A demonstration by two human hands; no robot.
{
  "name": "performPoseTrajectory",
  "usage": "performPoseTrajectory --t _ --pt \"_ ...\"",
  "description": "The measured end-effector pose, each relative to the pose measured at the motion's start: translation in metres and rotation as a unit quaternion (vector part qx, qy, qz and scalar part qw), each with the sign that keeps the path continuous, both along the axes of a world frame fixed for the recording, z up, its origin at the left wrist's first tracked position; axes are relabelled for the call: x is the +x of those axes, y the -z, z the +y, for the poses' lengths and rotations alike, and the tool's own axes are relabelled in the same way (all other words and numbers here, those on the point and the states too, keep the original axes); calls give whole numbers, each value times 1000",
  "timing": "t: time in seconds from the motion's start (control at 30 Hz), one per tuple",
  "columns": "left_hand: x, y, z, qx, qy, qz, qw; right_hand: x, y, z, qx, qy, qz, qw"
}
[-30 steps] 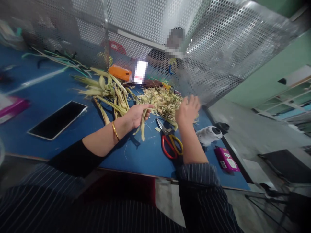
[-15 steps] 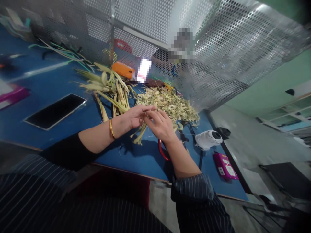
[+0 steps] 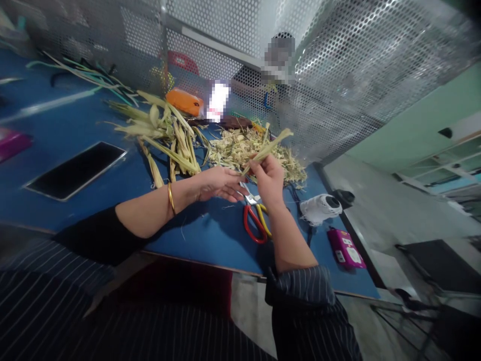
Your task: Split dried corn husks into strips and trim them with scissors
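Note:
My right hand [image 3: 268, 178] pinches a pale dry strip of corn husk [image 3: 273, 143], whose far end points up and right. Palm up, my left hand [image 3: 222, 184] has its fingers stretched out near the strip's lower end; whether they touch it I cannot tell. Scissors [image 3: 255, 225] with one red and one yellow handle lie under and between my hands, blades partly hidden. Behind them spreads a heap of shredded husk [image 3: 233, 145]. Longer whole husks [image 3: 184, 145] lie to the left.
On the blue table [image 3: 214, 240] are a dark phone [image 3: 77, 170], an orange packet [image 3: 184, 102], a lit phone screen [image 3: 218, 100], a white thread cone [image 3: 319, 209] and a purple tissue pack [image 3: 345, 248]. A perforated metal screen [image 3: 210, 55] stands behind, with a person beyond it.
My right hand came in from the right, met my left hand, and now has the husk strip, which earlier hung from my left hand. My left fingers have spread out.

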State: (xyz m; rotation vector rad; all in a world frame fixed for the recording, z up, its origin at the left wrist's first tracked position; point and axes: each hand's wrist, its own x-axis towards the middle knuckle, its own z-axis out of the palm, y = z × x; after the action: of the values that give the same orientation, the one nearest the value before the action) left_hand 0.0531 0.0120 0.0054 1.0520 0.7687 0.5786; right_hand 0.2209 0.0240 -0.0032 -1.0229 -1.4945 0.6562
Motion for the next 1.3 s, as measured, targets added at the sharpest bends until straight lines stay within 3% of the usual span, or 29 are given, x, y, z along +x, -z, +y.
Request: performPoseTrajectory --t 0.07,0.27,0.43,0.63,0.93,1.07,1.17,1.3 --pt "2 6 1 -3 10 -2 1000 -2 1 -1 -28 -35 20 999" --pt "7 11 2 -14 -105 -32 994 -5 2 -2 -61 -2 78 995" --pt "10 11 2 -16 -106 -18 994 -8 7 -2 -78 11 25 997" --pt "12 13 -1 -24 -93 -5 995 -7 7 1 -47 56 143 987" --pt "12 14 -1 -26 -105 -18 994 -2 8 5 -88 32 227 969" --pt "9 15 5 -83 -138 -66 985 -7 11 3 -56 64 224 971" --pt "6 14 9 -115 -158 -100 976 -11 12 -4 8 84 180 980" --pt "3 13 14 -119 -185 -112 969 -14 11 -21 141 65 -13 988"
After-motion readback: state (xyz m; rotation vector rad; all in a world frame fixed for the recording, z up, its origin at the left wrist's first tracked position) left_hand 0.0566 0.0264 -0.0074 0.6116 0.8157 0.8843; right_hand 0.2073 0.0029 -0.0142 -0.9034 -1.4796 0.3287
